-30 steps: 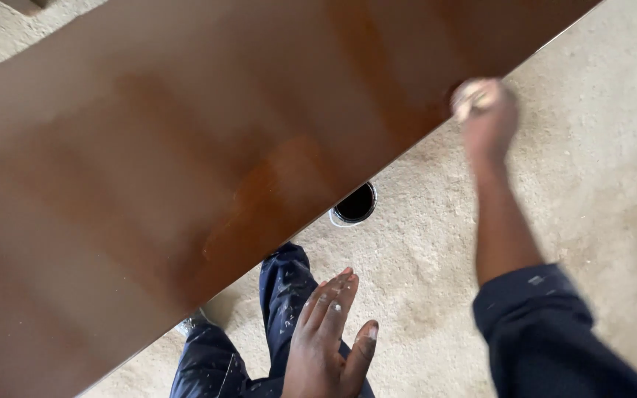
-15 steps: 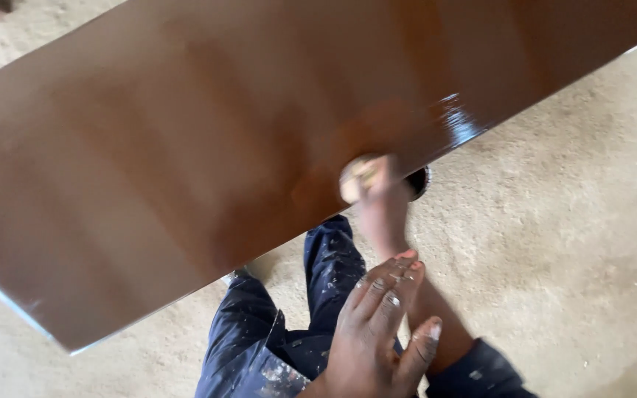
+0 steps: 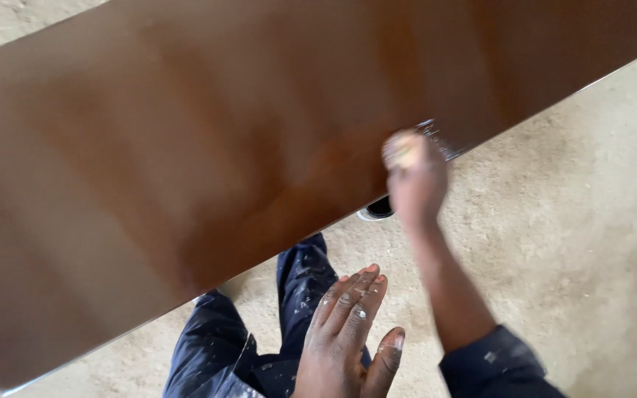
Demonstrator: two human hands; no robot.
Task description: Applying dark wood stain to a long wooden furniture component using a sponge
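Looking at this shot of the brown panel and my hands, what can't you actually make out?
Head view only:
- Right hand: motion-blurred; the pale thing in its grip cannot be identified.
- Round container on the floor: mostly hidden behind the brown panel edge and the hand.
- Panel: cut off by the frame's top, left and right edges.
- Left hand: wrist cut off by the bottom edge.

A pale, gritty concrete floor [image 3: 591, 243] carries everything. A small round tin [image 3: 376, 211] with a dark opening stands on it, half hidden under the near edge of a large glossy brown panel [image 3: 208, 155].
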